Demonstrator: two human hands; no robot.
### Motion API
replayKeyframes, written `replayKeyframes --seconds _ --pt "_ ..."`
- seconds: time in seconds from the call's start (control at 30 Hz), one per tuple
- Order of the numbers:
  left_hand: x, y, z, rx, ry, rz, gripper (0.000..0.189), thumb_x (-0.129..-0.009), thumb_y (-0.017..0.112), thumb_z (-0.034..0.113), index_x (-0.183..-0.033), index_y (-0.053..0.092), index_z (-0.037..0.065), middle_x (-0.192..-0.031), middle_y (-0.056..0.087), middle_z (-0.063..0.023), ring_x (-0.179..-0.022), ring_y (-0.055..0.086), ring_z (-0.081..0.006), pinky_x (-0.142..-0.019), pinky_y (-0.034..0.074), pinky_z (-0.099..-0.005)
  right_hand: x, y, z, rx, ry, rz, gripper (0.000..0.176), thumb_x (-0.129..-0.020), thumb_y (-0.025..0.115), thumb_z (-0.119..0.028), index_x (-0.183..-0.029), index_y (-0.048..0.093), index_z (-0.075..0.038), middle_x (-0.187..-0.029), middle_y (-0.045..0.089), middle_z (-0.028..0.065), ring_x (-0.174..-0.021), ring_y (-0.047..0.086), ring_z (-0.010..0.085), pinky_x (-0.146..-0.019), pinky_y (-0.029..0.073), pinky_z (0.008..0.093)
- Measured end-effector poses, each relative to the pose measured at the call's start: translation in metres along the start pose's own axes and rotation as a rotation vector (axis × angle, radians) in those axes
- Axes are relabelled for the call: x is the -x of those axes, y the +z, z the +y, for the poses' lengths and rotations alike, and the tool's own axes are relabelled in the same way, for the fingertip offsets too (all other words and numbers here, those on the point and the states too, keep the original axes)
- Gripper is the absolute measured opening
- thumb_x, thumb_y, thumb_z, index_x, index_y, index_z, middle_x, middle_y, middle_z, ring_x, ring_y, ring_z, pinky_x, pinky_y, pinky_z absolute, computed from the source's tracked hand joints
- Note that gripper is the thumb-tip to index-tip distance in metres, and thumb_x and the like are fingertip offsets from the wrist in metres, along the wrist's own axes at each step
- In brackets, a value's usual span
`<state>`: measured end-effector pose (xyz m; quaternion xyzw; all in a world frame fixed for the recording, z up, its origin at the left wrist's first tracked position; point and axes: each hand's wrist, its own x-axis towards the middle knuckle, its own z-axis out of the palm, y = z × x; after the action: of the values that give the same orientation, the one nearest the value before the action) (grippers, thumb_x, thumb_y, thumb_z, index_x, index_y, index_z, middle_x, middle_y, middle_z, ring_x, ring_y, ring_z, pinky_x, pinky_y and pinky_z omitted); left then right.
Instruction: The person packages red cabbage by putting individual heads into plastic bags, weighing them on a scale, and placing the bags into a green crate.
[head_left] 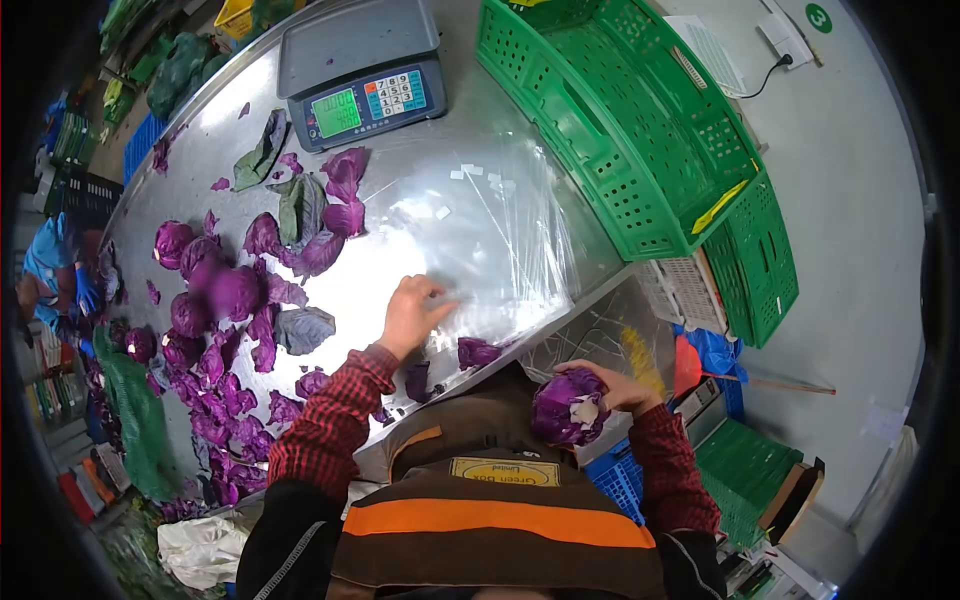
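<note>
My right hand point(620, 385) holds a trimmed red cabbage head point(567, 407) close to my chest, off the table's edge. My left hand point(413, 312) reaches out over the steel table point(440, 120) and rests its fingers on a stack of clear plastic bags point(490, 240). A loose purple leaf point(476, 352) lies just right of my left wrist. Whether the left fingers pinch a bag or only touch it is unclear.
Several red cabbage heads point(215, 290) and torn purple and green leaves spread over the table's left side. A digital scale point(362, 70) stands at the far end. A green crate point(620, 120) leans at the right. Another person in blue point(50, 270) works at far left.
</note>
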<state>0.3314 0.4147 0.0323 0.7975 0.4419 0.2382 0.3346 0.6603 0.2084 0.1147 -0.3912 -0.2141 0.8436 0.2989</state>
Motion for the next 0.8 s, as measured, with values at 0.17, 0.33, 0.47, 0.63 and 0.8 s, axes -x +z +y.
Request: replayKeyframes --seconds 0.17,0.33,0.47,0.63,0.8 --pt "0.018 0.025 -0.011 0.009 -0.114 -0.115 0.019 -0.076 0.077 0.016 -0.087 0.069 0.003 -0.086 0.063 -0.0111 -0.087 0.058 -0.0319 -0.079 0.047 -0.0416 0.007 0.001 0.01 -0.092 0.015 0.059 0.109 -0.058 0.091 -0.037 -0.147 0.037 -0.003 -0.141 0.048 0.0139 -0.128 0.05 0.0266 -0.111 0.038 0.0388" --pt "0.022 0.031 -0.015 -0.034 -0.006 0.02 0.011 -0.083 0.069 0.01 -0.091 0.069 0.003 -0.086 0.062 -0.0129 -0.086 0.057 -0.0326 -0.08 0.046 -0.043 -0.036 0.003 0.024 -0.336 -0.211 0.11 0.089 -0.075 0.081 -0.033 -0.147 0.037 -0.004 -0.141 0.049 0.0129 -0.127 0.052 0.0242 -0.109 0.042 0.0415" --pt "0.017 0.022 0.014 0.147 -0.123 0.136 0.011 -0.09 0.063 0.008 -0.097 0.066 0.0 -0.089 0.062 -0.0158 -0.083 0.059 -0.0307 -0.078 0.048 -0.0379 -0.12 0.027 0.02 -0.504 -0.326 0.066 0.063 -0.088 0.069 -0.024 -0.142 0.043 -0.004 -0.136 0.055 0.0103 -0.123 0.055 0.0227 -0.105 0.045 0.0394" --pt "0.011 0.005 0.047 0.553 -0.291 0.25 0.011 -0.094 0.06 0.007 -0.097 0.063 -0.003 -0.087 0.061 -0.0103 -0.081 0.059 -0.0187 -0.076 0.048 -0.0297 -0.181 0.036 0.018 -0.52 -0.26 0.236 0.056 -0.09 0.068 -0.016 -0.139 0.045 -0.004 -0.135 0.055 0.0112 -0.121 0.056 0.022 -0.102 0.048 0.0404" --pt "0.01 -0.004 0.051 0.489 -0.294 0.365 0.012 -0.093 0.062 0.008 -0.096 0.066 -0.003 -0.087 0.061 -0.009 -0.08 0.059 -0.0165 -0.075 0.047 -0.028 -0.173 0.047 0.01 -0.519 -0.335 0.2 0.055 -0.088 0.068 -0.013 -0.138 0.046 -0.004 -0.126 0.059 0.0097 -0.114 0.06 0.0217 -0.101 0.049 0.0394"
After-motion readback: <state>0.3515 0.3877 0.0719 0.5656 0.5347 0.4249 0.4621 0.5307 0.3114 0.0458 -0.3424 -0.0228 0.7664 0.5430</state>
